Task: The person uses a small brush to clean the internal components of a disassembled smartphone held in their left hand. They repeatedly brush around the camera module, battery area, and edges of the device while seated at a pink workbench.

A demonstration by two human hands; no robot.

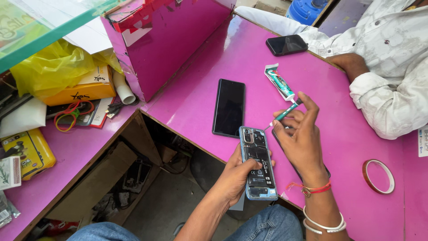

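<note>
My left hand (236, 176) grips an opened phone (258, 163) with a blue frame, its back cover off and its insides showing. My right hand (301, 138) holds a thin teal tool (283, 115) whose tip points at the phone's upper edge near the camera block. A dark flat piece lies partly hidden under my right hand on the pink table (339, 134). A black phone screen (229, 108) lies face up just left of the opened phone. A small white and teal glue tube (279, 81) rests beyond my right hand.
Another person's sleeve and hand (356, 64) rest at the table's far right. A second black phone (286, 44) lies near them. A tape roll (378, 176) sits at right. A pink box (169, 40), a yellow bag (51, 67) and packets crowd the left shelf.
</note>
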